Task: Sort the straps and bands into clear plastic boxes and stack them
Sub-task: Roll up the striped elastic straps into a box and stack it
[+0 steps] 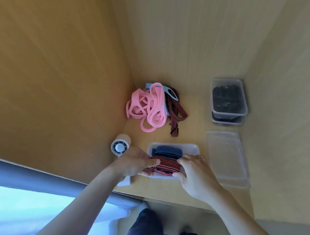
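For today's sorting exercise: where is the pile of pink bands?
The pink bands lie in the back left corner, beyond the open box under both hands.

Domestic interior, probably a bedroom or study corner. A light wood-laminate desk surface (195, 108) sits in a corner enclosed by matching laminate side panels (54, 77), as in fitted home furniture. At lower left, a grey padded edge (41, 176) and pale blue fabric (22, 209) resemble a bed or upholstered seat. A small white handheld fan (120, 145) and clear plastic household storage boxes (228, 98) on the desk suggest private rather than commercial or industrial use.
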{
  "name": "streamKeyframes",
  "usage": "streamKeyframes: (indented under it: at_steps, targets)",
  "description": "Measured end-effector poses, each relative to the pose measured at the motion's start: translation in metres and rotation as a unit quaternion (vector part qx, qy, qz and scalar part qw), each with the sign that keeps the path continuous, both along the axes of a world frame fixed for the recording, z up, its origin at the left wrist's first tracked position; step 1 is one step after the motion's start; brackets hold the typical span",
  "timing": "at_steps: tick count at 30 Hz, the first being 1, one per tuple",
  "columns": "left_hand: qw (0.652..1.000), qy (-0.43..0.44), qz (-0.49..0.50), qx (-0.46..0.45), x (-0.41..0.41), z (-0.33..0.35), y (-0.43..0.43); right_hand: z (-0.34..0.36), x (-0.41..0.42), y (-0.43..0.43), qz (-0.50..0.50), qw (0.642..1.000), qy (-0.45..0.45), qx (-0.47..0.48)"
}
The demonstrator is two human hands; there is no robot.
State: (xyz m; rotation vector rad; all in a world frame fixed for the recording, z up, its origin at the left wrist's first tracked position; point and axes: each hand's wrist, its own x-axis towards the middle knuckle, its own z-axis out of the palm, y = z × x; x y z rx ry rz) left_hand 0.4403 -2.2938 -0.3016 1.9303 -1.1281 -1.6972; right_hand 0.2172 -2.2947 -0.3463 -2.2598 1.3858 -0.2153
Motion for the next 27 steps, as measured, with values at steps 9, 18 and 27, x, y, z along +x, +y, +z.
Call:
streamKeyframes:
  at_steps: [9,18,27]
  targets:
    - [0.998,-0.039,-0.051,0.003,-0.002,-0.014,-0.001,0.009,0.003,0.001,-0.053,0.997,-0.006,0.061]
    - [0.979,-0.154,-0.089,-0.096,-0.008,-0.022,0.011,0.013,0.001,0.002,-0.054,0.996,0.002,0.065]
    - [0.977,-0.164,-0.113,-0.075,-0.014,-0.017,0.017,0.008,0.002,0.0,-0.018,0.999,0.015,0.034]
